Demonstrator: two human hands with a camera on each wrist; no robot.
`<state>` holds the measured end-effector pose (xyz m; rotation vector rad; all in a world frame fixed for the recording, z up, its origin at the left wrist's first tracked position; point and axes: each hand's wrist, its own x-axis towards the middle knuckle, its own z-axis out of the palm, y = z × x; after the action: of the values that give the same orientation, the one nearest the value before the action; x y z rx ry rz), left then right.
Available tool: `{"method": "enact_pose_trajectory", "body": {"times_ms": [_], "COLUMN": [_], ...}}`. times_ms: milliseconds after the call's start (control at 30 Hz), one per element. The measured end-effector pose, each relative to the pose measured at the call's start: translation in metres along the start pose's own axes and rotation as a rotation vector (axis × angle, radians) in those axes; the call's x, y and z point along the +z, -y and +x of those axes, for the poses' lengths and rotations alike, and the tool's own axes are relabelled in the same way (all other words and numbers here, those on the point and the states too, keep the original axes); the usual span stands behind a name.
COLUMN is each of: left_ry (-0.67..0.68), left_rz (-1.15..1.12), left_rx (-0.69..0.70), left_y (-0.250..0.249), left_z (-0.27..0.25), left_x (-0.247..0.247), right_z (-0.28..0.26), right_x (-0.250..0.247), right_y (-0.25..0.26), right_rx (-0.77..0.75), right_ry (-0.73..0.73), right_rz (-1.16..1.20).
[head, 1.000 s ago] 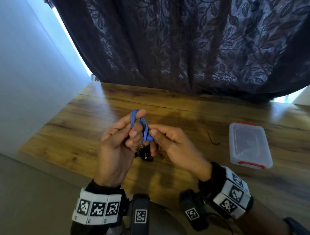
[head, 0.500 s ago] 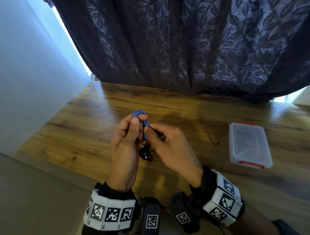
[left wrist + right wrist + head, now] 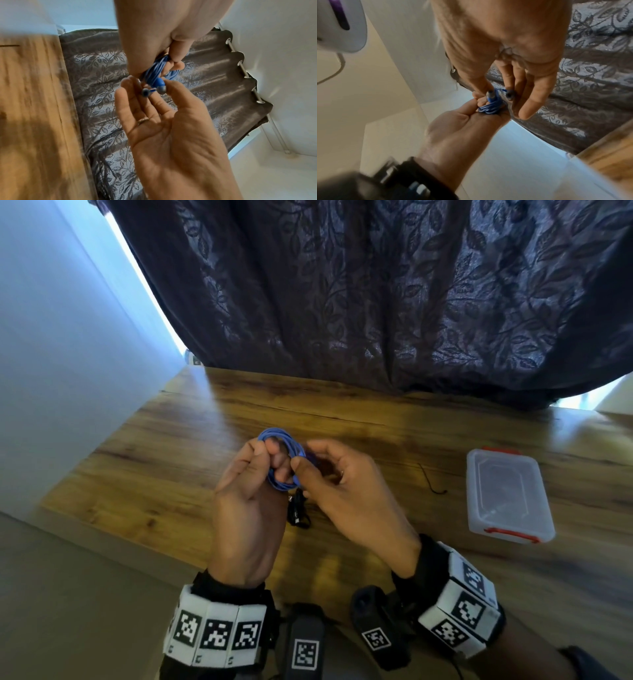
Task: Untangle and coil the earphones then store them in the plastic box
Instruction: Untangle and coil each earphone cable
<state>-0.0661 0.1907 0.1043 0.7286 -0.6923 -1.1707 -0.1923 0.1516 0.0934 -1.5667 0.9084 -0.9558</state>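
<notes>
Blue earphones [image 3: 281,460] are wound into a round coil above the middle of the wooden table [image 3: 376,440]. My left hand [image 3: 270,460] grips the coil with curled fingers through the loop. My right hand [image 3: 308,465] meets it from the right, its thumb against the coil. In the left wrist view the coil [image 3: 157,67] ends in two earbuds [image 3: 161,87] that lie between my right thumb and fingers. The right wrist view shows the same earbuds [image 3: 490,95] at my right fingertips, above the coil [image 3: 489,107]. The clear plastic box [image 3: 507,494] with red clips lies on the table, well to the right.
A bundle of black earphones [image 3: 298,513] lies on the table just below my hands. A thin black wire [image 3: 432,484] lies between my hands and the box. A dark leaf-patterned curtain [image 3: 376,302] hangs behind the table, and a white wall stands at the left.
The coil has turned from a narrow edge-on bundle into an open ring facing me. My left hand has rotated, and my right thumb has shifted along the coil's right side.
</notes>
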Motion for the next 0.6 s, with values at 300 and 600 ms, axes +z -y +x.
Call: {"method": "enact_pose_trajectory", "body": {"times_ms": [300, 600], "left_ry": [-0.028, 0.072], "left_rz": [0.17, 0.155], "left_rx": [0.036, -0.064], "left_y": [0.004, 0.0], "left_z": [0.002, 0.0], "left_x": [0.001, 0.007], "right_z": [-0.002, 0.004], "right_x": [0.003, -0.003], "right_y": [0.007, 0.0], "right_rx": [-0.024, 0.054], "right_ry": [-0.05, 0.197], "right_rz": [0.022, 0.015]}}
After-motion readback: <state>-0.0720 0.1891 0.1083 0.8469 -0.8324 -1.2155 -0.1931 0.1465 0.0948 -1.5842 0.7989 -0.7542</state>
